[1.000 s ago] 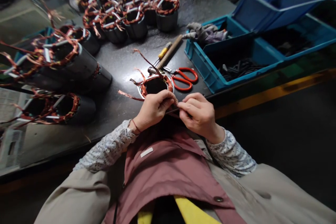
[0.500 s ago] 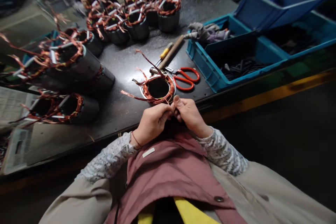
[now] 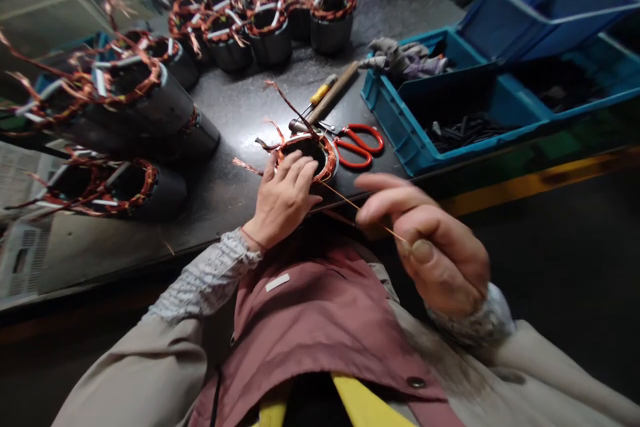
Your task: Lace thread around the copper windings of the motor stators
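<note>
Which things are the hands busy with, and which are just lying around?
Busy with:
left hand resting on the copper coil
right hand pinching a thin wire from that coil

Lying around:
red scissors
hammer
screwdriver
blue bins
grey rag
other coils

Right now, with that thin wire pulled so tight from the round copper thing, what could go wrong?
1. The right hand pulls a thin copper wire taut from the stator winding; it might snap or cut into the fingers.
2. Only the left hand steadies the stator near the workbench edge; a hard tug could drag it off.
3. Loose wire ends stick up and could poke a hand.
</note>
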Available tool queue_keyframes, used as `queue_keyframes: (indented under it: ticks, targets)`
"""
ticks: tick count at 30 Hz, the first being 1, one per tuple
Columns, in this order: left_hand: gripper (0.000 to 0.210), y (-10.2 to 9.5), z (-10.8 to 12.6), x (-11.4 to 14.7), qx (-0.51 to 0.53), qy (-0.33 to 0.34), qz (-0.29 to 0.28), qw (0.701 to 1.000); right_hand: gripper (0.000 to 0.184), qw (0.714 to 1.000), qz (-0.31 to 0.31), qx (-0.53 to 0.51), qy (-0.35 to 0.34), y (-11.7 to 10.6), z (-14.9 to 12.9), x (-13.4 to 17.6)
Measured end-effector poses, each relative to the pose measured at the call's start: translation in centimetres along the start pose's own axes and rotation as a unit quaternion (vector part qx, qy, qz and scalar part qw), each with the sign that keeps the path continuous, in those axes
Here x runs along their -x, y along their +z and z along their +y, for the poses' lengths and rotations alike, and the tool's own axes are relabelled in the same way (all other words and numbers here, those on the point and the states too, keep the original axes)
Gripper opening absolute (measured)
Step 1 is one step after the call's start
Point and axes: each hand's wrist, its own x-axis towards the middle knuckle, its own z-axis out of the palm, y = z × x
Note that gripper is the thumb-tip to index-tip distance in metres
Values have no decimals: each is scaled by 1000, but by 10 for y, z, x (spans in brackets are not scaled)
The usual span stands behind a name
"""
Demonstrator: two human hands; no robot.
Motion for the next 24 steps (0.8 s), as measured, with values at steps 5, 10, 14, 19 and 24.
queue_keyframes:
  ticks: [5, 10, 14, 19, 24]
  targets:
    - [18, 18, 1, -10, 26, -58, -31, 998, 28, 945, -18, -297, 134, 44, -15, 1]
    - [13, 22, 9, -15, 43, -97, -39, 994, 24, 901, -116, -368, 199, 76, -6, 28]
    - [19, 14, 12, -24, 31, -107, -107, 988, 26, 919, -56, -347, 180, 69, 15, 42]
    - [46, -16, -26, -22, -2, 37, -116, 993, 29, 971, 60, -217, 84, 27, 23, 33]
    - [12, -19, -48, -22, -21, 110, -146, 983, 24, 993, 99, 30, 58, 19, 42, 27]
